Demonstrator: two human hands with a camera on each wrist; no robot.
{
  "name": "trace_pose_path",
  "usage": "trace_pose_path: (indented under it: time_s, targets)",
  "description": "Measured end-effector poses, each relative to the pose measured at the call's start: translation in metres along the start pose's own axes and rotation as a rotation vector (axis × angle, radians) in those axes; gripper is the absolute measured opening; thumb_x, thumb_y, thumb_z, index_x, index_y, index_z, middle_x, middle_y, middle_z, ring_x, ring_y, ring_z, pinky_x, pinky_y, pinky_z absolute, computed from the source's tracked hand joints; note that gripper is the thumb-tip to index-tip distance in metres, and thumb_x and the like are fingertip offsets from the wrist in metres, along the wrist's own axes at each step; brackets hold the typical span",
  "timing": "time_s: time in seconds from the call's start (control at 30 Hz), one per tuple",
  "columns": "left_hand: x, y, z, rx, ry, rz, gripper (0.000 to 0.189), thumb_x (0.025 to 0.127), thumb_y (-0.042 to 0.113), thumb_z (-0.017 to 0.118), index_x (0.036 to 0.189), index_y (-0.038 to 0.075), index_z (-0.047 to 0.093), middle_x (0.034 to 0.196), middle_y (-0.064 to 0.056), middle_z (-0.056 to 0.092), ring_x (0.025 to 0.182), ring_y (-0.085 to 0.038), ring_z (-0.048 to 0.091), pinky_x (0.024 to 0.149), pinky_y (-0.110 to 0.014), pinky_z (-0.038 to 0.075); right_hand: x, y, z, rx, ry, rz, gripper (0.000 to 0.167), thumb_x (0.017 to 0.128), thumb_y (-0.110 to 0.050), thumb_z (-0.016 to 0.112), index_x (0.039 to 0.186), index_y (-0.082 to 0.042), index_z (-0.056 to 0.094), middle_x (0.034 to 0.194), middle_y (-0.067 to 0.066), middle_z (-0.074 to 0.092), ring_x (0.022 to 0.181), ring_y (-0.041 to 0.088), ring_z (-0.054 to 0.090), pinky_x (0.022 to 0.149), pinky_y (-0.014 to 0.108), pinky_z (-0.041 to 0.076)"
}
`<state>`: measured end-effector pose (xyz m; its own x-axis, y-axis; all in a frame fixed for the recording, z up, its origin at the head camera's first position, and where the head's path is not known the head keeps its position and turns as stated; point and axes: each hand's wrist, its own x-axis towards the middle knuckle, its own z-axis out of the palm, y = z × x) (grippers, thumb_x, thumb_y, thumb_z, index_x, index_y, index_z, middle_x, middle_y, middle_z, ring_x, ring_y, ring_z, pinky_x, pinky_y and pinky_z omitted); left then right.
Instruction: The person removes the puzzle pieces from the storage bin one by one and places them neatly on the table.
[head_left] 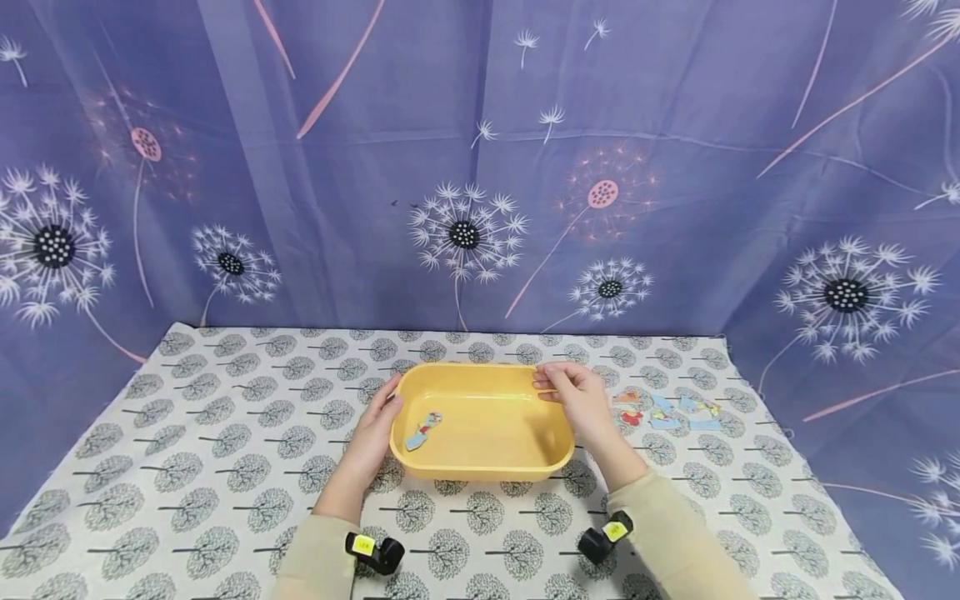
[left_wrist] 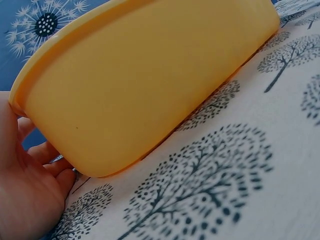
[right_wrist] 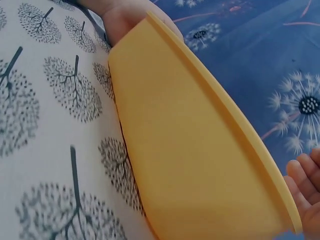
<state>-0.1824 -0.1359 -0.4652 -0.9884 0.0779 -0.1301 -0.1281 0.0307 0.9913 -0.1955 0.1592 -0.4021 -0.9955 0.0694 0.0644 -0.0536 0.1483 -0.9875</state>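
Note:
A yellow plastic basin with rounded corners sits on the tablecloth in the middle of the head view. My left hand holds its left end, thumb at the rim and fingers along the outside wall, as the left wrist view shows. At the far right corner, my right hand grips the rim with its fingertips. Inside the basin, toward the left, lie small flat colourful pieces, blue with some red, that look like puzzle pieces. They touch or overlap; their exact number is unclear.
Several similar flat pieces, blue, red and orange, lie on the cloth right of my right hand. A white tablecloth with tree prints covers the table. Behind and beside it hangs a purple-blue curtain with dandelions.

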Motion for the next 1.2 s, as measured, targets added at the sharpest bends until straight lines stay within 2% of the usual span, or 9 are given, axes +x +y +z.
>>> trace_pose_path:
  time_s: [0.23, 0.4, 0.63, 0.73, 0.97, 1.2]
  targets:
    - [0.0, 0.001, 0.0, -0.009, 0.001, 0.005, 0.049, 0.102, 0.033, 0.036, 0.15, 0.026, 0.025, 0.155, -0.006, 0.027, 0.136, -0.031, 0.038, 0.112, -0.041, 0.036, 0.002, -0.004, 0.02, -0.065, -0.055, -0.09, 0.028, 0.097, -0.015, 0.053, 0.106, 0.009, 0.063, 0.104, 0.028, 0.066, 0.087, 0.027, 0.069, 0.076, 0.029, 0.06]
    - [-0.001, 0.002, 0.001, 0.0, 0.01, 0.0, 0.049, 0.102, 0.033, 0.037, 0.149, 0.027, 0.026, 0.155, -0.006, 0.027, 0.136, -0.03, 0.039, 0.112, -0.042, 0.036, 0.004, -0.008, 0.036, -0.137, -0.142, -0.149, 0.025, 0.096, -0.014, 0.054, 0.104, 0.008, 0.064, 0.102, 0.025, 0.068, 0.091, 0.033, 0.067, 0.078, 0.032, 0.06]
    - [-0.001, 0.001, 0.001, 0.002, 0.015, 0.006, 0.051, 0.102, 0.033, 0.038, 0.15, 0.024, 0.025, 0.154, -0.01, 0.029, 0.135, -0.034, 0.039, 0.11, -0.045, 0.038, 0.003, -0.014, 0.058, -0.354, -0.246, -0.251, 0.021, 0.092, -0.017, 0.059, 0.1, -0.001, 0.069, 0.091, 0.011, 0.071, 0.08, 0.02, 0.065, 0.071, 0.023, 0.056]
    - [-0.001, 0.001, 0.002, 0.003, 0.016, 0.007, 0.052, 0.101, 0.035, 0.038, 0.15, 0.024, 0.025, 0.153, -0.01, 0.029, 0.134, -0.034, 0.04, 0.109, -0.046, 0.038, 0.004, -0.014, 0.067, -0.39, -0.289, -0.277, 0.02, 0.091, -0.015, 0.06, 0.102, 0.0, 0.069, 0.092, 0.011, 0.071, 0.08, 0.017, 0.065, 0.071, 0.021, 0.054]
    - [0.0, 0.0, 0.001, -0.004, 0.019, -0.01, 0.051, 0.101, 0.036, 0.04, 0.149, 0.028, 0.027, 0.152, -0.007, 0.031, 0.133, -0.031, 0.042, 0.109, -0.043, 0.04, 0.006, -0.007, 0.088, -0.437, -0.389, -0.274, 0.022, 0.089, -0.015, 0.063, 0.105, -0.001, 0.068, 0.096, 0.009, 0.071, 0.084, 0.017, 0.064, 0.074, 0.021, 0.054]
    - [0.001, 0.002, 0.0, -0.009, 0.0, 0.004, 0.052, 0.101, 0.035, 0.039, 0.15, 0.026, 0.025, 0.152, -0.013, 0.031, 0.132, -0.035, 0.043, 0.108, -0.044, 0.041, 0.007, 0.005, 0.099, -0.481, -0.514, -0.258, 0.033, 0.085, -0.012, 0.067, 0.115, 0.001, 0.062, 0.1, 0.012, 0.068, 0.086, 0.018, 0.063, 0.077, 0.023, 0.053]
